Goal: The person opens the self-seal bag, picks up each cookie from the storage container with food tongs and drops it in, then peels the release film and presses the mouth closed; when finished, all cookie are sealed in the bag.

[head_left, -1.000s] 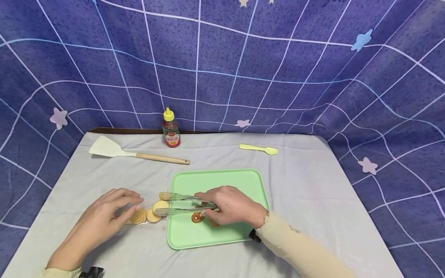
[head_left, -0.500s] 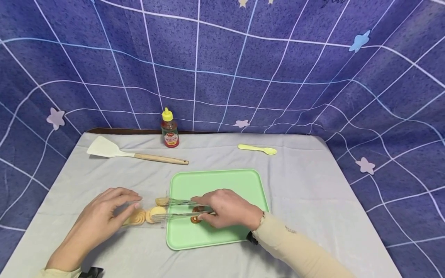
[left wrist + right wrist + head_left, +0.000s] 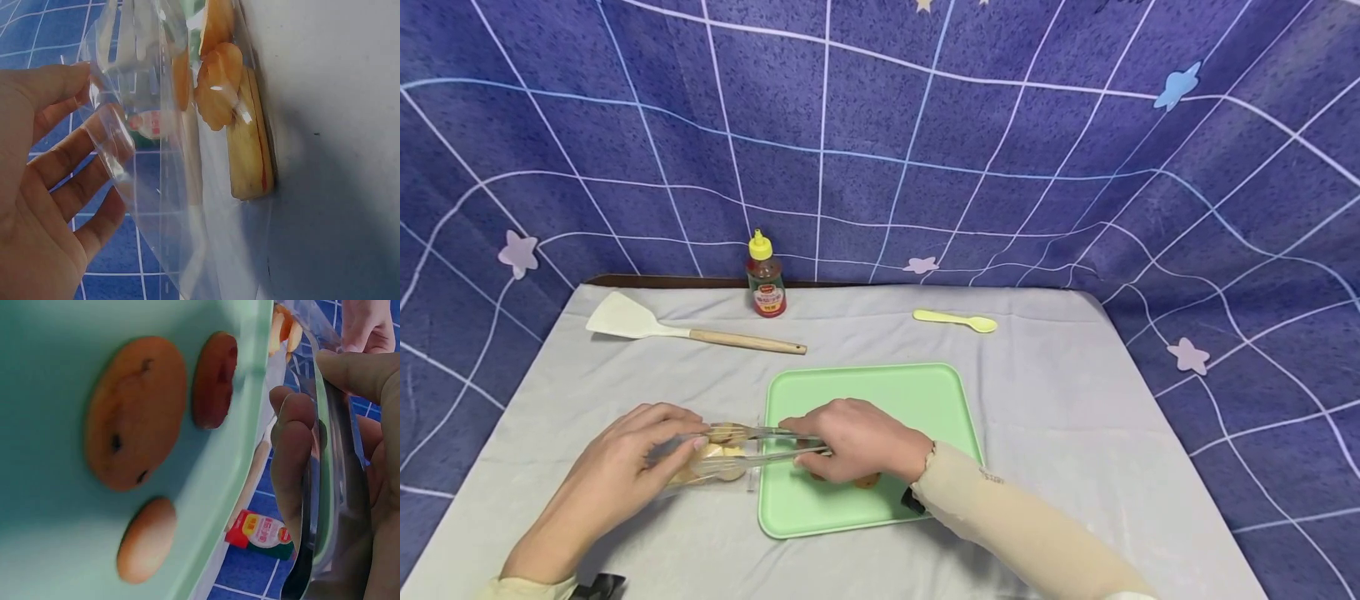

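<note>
On the worktop's left: a clear bag (image 3: 172, 156) of biscuits (image 3: 219, 87), beside the green tray (image 3: 891, 387)
Left hand (image 3: 625, 462): fingers pinching the bag's film
Right hand (image 3: 853, 437): fingers pinching metal tongs (image 3: 775, 457), their ends among the biscuits; whether they grip one, cannot tell
Tray: three brown snacks (image 3: 137, 412) in view

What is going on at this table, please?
A person's left hand holds a clear bag with cookies inside. The right hand grips shiny tongs, whose ends are at the cookies; whether they pinch one, I cannot tell. Three pieces of food lie on the green tray. Farther back are a white spatula, a squeeze bottle and a yellow spoon.
</note>
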`<state>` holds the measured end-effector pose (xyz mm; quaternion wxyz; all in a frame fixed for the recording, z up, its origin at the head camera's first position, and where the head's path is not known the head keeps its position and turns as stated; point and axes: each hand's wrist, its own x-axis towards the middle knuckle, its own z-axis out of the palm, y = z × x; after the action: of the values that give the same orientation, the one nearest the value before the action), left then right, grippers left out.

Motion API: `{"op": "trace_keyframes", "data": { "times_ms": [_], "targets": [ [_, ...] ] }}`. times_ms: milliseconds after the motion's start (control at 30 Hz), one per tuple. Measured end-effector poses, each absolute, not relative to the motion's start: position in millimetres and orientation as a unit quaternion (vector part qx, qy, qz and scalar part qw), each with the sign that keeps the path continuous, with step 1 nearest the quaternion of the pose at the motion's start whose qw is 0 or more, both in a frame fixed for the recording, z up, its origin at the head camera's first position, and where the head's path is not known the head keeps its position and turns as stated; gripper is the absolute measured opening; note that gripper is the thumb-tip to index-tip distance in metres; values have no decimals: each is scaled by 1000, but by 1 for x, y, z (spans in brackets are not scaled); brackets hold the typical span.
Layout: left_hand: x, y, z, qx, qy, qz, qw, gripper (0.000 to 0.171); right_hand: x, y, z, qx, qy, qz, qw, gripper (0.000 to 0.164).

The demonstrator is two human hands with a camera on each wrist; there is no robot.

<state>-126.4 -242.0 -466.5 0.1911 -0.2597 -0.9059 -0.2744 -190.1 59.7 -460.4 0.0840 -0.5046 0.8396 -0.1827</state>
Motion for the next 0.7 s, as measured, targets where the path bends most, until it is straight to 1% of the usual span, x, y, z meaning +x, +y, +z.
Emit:
{"op": "trace_keyframes", "data": {
  "times_ms": [100,267,700],
  "targets": [
    [-128,-242,-466,-269,-901,-277,199,26,-192,53,-459,-495,843,-184,97,43],
    [-128,-241,-465,-263,-905,-279,181,23,-193,46,-459,-479,851,-181,113,46],
    [-129,-243,-468,-254,-910,-278,174,23,-192,28,-457,-470,859,-163,121,47]
  ]
}}
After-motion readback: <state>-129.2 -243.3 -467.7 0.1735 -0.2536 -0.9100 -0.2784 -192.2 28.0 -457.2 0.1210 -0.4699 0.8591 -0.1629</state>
